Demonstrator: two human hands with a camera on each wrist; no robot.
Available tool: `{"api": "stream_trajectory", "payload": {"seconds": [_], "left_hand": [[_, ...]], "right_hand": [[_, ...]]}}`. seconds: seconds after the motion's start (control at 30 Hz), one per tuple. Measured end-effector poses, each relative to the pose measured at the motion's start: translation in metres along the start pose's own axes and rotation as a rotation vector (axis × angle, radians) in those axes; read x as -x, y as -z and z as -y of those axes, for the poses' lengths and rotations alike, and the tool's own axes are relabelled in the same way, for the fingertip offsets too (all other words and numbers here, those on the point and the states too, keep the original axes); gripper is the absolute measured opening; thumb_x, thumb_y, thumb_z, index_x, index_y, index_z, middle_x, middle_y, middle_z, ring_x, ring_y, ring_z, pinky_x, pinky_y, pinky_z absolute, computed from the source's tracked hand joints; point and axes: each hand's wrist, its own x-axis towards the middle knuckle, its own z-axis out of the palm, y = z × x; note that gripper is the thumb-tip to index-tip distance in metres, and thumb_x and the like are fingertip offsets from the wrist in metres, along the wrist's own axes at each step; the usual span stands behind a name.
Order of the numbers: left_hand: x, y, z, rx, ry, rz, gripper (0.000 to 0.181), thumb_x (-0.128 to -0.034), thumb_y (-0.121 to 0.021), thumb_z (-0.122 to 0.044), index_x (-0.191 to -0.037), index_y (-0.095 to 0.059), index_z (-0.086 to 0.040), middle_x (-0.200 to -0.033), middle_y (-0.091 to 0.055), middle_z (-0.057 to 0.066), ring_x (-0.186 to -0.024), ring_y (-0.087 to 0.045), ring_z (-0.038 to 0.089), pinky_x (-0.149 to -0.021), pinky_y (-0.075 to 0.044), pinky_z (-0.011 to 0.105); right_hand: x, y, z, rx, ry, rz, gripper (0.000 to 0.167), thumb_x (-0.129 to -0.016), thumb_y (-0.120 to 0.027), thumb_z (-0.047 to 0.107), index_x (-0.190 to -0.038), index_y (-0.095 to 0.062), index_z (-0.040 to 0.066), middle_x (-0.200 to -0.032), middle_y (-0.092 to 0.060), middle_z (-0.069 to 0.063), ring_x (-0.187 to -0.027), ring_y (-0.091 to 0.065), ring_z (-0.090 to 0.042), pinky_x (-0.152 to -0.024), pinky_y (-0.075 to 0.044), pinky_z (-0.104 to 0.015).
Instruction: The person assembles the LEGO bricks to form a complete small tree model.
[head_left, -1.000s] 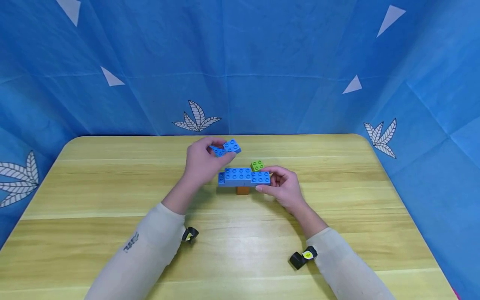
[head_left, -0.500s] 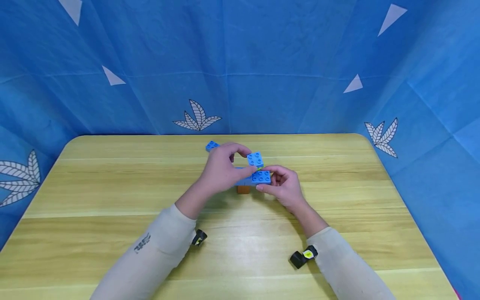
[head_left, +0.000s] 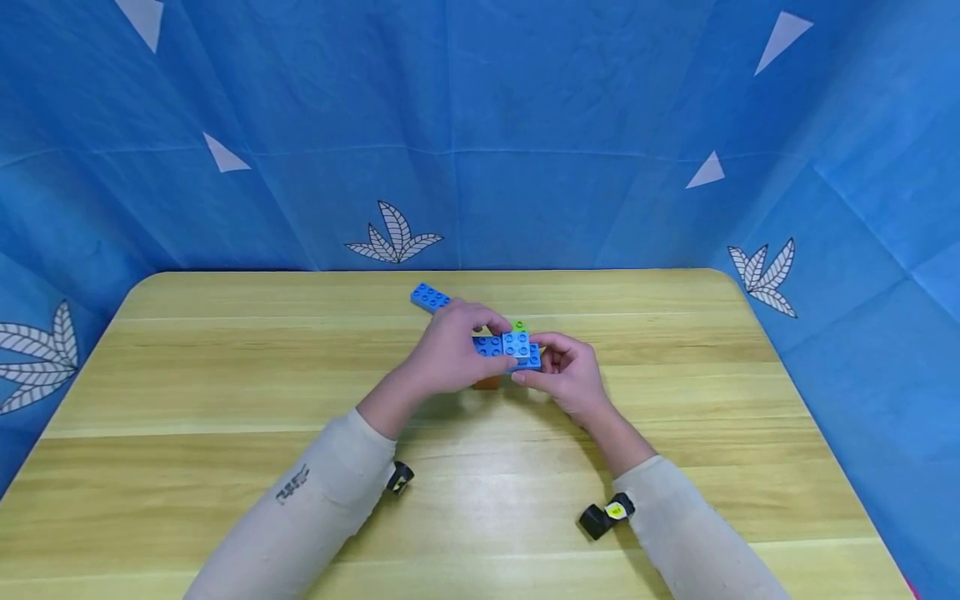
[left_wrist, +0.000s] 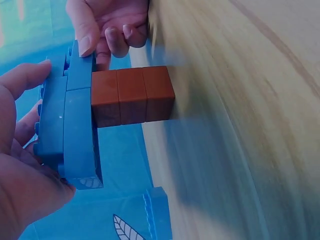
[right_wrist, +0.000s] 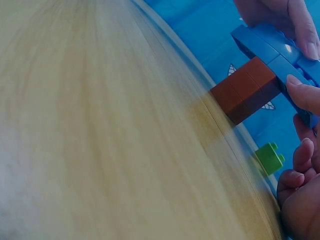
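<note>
A stack of toy building blocks stands on the table, a column of brown bricks [left_wrist: 132,96] below and blue bricks [left_wrist: 80,120] laid crosswise on top. My left hand [head_left: 453,350] pinches a small square blue brick [head_left: 516,343] between thumb and fingers, over the right part of the blue layer. Whether its studs are fully joined I cannot tell. With thumb and fingers, my right hand [head_left: 573,375] grips the right end of the lower blue layer [head_left: 534,357]. In the head view my left hand covers the left part of the stack.
Behind the stack a small green brick [right_wrist: 270,159] sits on the wooden table [head_left: 480,500]. A long blue brick [head_left: 430,297] lies at the back, partly hidden by my left hand. A blue patterned cloth [head_left: 525,125] hangs along the table's far edge.
My left hand has carried the small blue brick right and down, from behind the stack onto its blue top. My right hand has kept its grip on the stack's right end.
</note>
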Motion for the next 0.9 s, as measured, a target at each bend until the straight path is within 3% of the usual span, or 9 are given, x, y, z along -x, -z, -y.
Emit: {"api": "stream_trajectory", "payload": {"seconds": [0.13,0.43,0.7,0.9], "left_hand": [[0.0,-0.001,0.003,-0.011,-0.018,0.007,0.037,-0.0803,-0.086,-0.029,-0.111,-0.075,-0.011,-0.103,-0.068,-0.007,-0.101,-0.055,0.018,-0.09,-0.042,0.038],[0.003,0.001,0.011,0.031,-0.02,0.031,0.045,-0.0816,-0.084,-0.033,-0.118,-0.072,-0.009,-0.112,-0.067,-0.003,-0.103,-0.055,0.016,-0.086,-0.047,0.034],[0.025,0.018,0.032,0.101,0.084,-0.001,0.049,-0.0788,-0.087,-0.029,-0.12,-0.07,-0.009,-0.115,-0.066,0.0,-0.102,-0.054,0.02,-0.079,-0.05,0.036],[0.034,0.02,0.043,0.135,0.125,-0.01,0.051,-0.0787,-0.088,-0.026,-0.122,-0.069,-0.008,-0.111,-0.064,0.0,-0.099,-0.053,0.022,-0.071,-0.048,0.038]], "right_hand": [[0.0,0.0,0.0,-0.002,0.001,0.0,0.041,-0.074,-0.08,-0.014,-0.113,-0.067,-0.009,-0.067,-0.05,-0.009,-0.058,-0.042,-0.015,-0.047,-0.035,-0.021],[0.001,0.0,-0.001,-0.004,0.0,0.004,0.042,-0.074,-0.08,-0.015,-0.114,-0.067,-0.009,-0.068,-0.049,-0.01,-0.059,-0.042,-0.015,-0.048,-0.035,-0.02],[0.002,0.0,0.004,0.026,-0.031,0.01,0.044,-0.074,-0.08,-0.014,-0.116,-0.066,-0.008,-0.073,-0.047,-0.018,-0.064,-0.042,-0.019,-0.053,-0.035,-0.021],[-0.007,-0.001,0.018,0.155,0.075,0.0,0.044,-0.074,-0.083,-0.008,-0.116,-0.069,0.0,-0.102,-0.065,-0.014,-0.076,-0.039,-0.03,-0.064,-0.032,-0.031]]}}
